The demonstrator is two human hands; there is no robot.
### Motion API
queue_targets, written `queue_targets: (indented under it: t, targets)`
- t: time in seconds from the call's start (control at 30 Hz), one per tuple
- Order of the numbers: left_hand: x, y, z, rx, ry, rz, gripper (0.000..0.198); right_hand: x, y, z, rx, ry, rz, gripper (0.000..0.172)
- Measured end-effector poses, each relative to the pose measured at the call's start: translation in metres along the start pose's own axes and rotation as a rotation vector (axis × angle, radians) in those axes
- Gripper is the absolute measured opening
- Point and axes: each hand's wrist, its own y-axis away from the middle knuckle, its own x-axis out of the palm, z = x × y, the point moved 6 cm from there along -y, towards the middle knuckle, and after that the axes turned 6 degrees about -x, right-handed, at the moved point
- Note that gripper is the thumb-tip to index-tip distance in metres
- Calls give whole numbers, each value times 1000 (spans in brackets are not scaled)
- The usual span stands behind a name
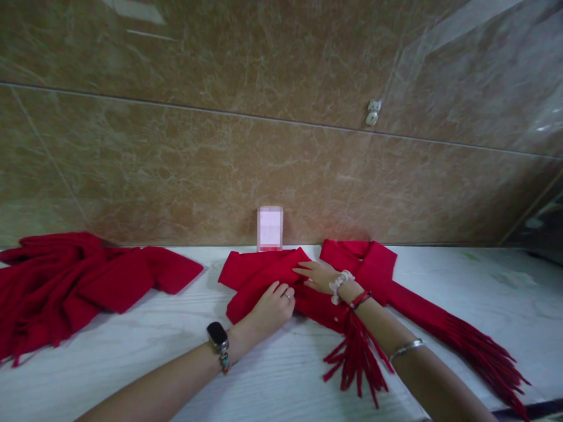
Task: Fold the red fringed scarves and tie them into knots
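A red scarf (259, 272) lies on the white bench (132, 363), close to the brown wall (264, 146). Both hands are on it.

The right hand (319, 275) lies flat on the folded part. Its fingers (301, 271) are stretched out and point to 9 o'clock. They hold nothing; they only press down. The left hand (272, 305) sits just at 7 o'clock of the right hand, on the near edge of the fold. Its fingers (277, 288) are bent over the cloth. I cannot tell if they pinch the edge or only rest on it.

The scarf is long. One end runs off to 4 o'clock and stops in a fringe (484, 351). Another fringe (356, 357) lies under the right wrist and hangs toward 6 o'clock.

It looks like a fold is being made and patted flat. The long end at 4 o'clock is not folded in yet. I think the next move needs one hand to keep the fold down while the other one brings more cloth over, with the edges lined up and the fringes not tangled.

At 9 o'clock, well apart, is a heap of more red scarves (65, 287). A small blurred card (270, 228) stands against the wall just behind the fold, at 12 o'clock. The left wrist has a black watch (217, 335).
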Motion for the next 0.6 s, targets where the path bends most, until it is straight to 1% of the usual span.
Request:
queue_targets:
  t: [0.07, 0.13, 0.27, 0.37, 0.43, 0.5, 0.57, 0.6]
  targets:
    - [-3, 12, -1, 32, 9, -9, 24, 4, -3, -3, -29, -7, 63, 50]
    - [-6, 28, -5, 62, 19, -39, 24, 7, -3, -7, -33, -9, 99, 52]
    - [-10, 62, -14, 84, 33, -97, 27, 6, 1, -12, 0, -37, 76, 57]
    - [-17, 74, -8, 21, 105, -90, 28, 0, 2, -7, 30, -101, 43, 56]
    - [-23, 74, 2, -14, 192, -63, 32, -8, 2, 4, 54, -130, -6, 49]
    - [-28, 70, 21, -69, 285, -55, 39, -16, 6, 24, 74, -142, -54, 40]
    - [-29, 66, 50, -193, 376, -74, 39, -16, 13, 54, 84, -160, -51, 36]
    - [-26, 65, 66, -267, 420, -74, 37, -13, 17, 71, 84, -169, -28, 38]
